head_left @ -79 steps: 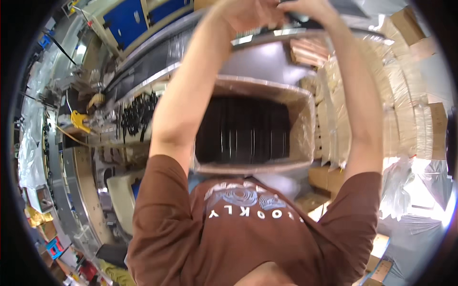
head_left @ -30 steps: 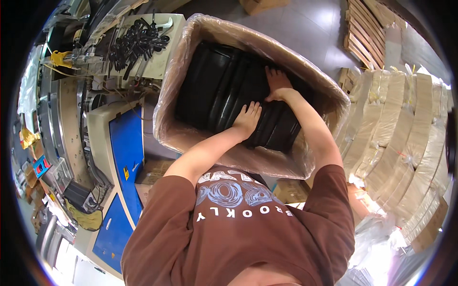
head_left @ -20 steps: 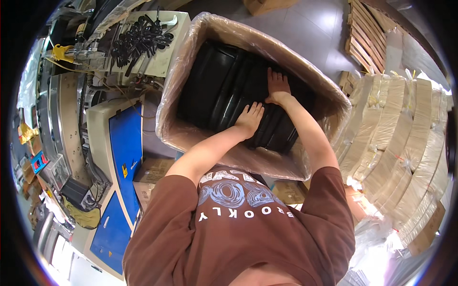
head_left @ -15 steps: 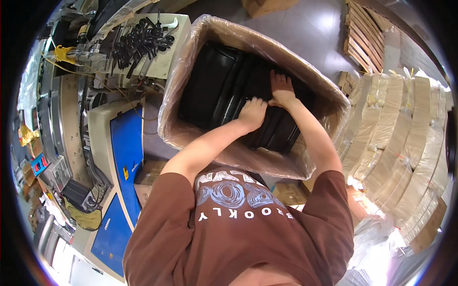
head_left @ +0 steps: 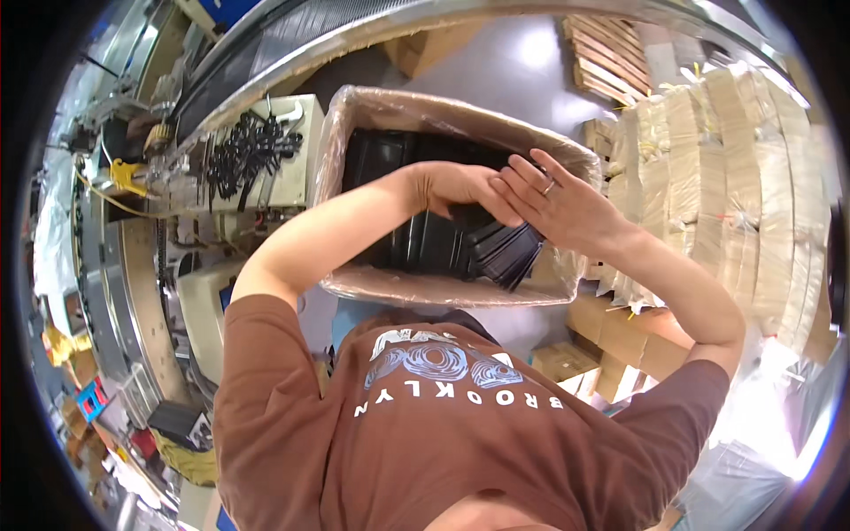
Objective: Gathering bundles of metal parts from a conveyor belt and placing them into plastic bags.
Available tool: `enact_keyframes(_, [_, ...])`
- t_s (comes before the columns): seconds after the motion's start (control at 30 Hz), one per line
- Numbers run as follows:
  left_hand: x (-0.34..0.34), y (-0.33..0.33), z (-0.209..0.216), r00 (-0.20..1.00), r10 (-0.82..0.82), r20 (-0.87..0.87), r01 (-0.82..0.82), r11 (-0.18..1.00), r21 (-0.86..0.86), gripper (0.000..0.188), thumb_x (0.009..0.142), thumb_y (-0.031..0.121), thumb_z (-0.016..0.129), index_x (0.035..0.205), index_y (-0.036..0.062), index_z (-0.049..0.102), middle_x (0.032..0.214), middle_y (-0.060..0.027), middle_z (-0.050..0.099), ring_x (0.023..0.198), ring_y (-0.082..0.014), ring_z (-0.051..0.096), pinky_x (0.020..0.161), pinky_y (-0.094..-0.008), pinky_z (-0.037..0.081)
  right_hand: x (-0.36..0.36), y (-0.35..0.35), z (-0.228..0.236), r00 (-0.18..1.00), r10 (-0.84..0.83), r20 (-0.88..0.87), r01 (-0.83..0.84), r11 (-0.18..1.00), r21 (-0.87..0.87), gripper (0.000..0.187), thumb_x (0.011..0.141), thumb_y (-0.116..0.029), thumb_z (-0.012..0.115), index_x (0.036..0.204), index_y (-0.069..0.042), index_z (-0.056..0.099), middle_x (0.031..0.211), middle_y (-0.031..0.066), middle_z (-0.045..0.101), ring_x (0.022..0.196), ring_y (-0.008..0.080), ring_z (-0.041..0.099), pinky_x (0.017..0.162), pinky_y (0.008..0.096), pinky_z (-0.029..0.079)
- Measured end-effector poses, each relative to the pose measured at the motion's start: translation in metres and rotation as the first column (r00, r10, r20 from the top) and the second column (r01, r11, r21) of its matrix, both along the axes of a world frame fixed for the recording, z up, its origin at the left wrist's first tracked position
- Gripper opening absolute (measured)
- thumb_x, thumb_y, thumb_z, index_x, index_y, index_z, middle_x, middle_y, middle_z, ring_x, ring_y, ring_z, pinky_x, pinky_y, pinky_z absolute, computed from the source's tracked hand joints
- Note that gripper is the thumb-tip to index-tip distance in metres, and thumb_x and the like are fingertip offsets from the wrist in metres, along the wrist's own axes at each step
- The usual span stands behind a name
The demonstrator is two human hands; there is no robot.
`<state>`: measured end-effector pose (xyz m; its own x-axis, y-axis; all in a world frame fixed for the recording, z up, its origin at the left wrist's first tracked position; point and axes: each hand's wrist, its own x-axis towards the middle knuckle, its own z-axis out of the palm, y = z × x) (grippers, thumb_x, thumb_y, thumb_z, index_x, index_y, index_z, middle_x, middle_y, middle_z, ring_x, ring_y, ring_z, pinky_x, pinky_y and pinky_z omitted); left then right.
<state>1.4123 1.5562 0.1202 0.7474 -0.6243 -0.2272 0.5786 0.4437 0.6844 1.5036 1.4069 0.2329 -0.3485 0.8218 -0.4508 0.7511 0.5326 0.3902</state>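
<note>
Both my hands are raised over a large carton (head_left: 425, 99) lined with clear plastic. My right hand (head_left: 567, 205) is open, its fingers stretched and a little apart, with a ring on one finger. Reaching across from the left, my left hand (head_left: 465, 188) meets the fingers of the right one. Its own fingers are stretched out, their tips partly covered where the hands overlap, and I see nothing held in either hand. Below them, glossy black flat pieces (head_left: 376, 155) fill much of the carton. A fanned black stack (head_left: 509, 257) shows under the right hand.
To the left, a small table (head_left: 310, 133) bears a heap of black parts (head_left: 243, 155). Behind the carton runs a metal-edged conveyor (head_left: 354, 31). Tall wrapped stacks of flat cardboard (head_left: 691, 168) stand to the right, with a wooden pallet (head_left: 606, 57) behind. An open carton (head_left: 629, 336) sits nearer.
Both hands have lifted off the black pieces in the carton and come together above it. My elbows have spread outward, and the view has shifted, showing more of the conveyor.
</note>
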Motion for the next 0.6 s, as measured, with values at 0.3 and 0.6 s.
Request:
enact_keyframes(0.3, [-0.024,0.022,0.161,0.908,0.416,0.050,-0.400,0.897,-0.189,0.026,0.073,0.000,0.061,0.098,-0.0036,0.057,0.089,-0.0100,0.064,0.075,-0.0194,0.065,0.068,-0.0325,0.054,-0.013,0.021,0.164,0.847,-0.470,-0.248,0.531,0.719,0.448,0.091,0.058,-0.005,0.074,0.136,-0.008,0.028,0.109,0.0105,0.049,0.100,0.0256,0.049,0.084,0.0386,0.044])
enact_keyframes(0.6, [0.092,0.087,0.219,0.694,0.713,0.098,-0.619,0.661,-0.424,0.023,0.079,0.001,0.059,0.101,-0.0012,0.054,0.097,-0.0115,0.062,0.085,-0.0234,0.063,0.081,-0.0355,0.051,0.123,0.117,0.201,0.467,-0.557,-0.687,0.881,0.355,0.312,0.050,0.080,-0.029,0.058,0.120,-0.001,0.050,0.092,0.0090,0.062,0.078,0.0184,0.057,0.074,0.0307,0.045])
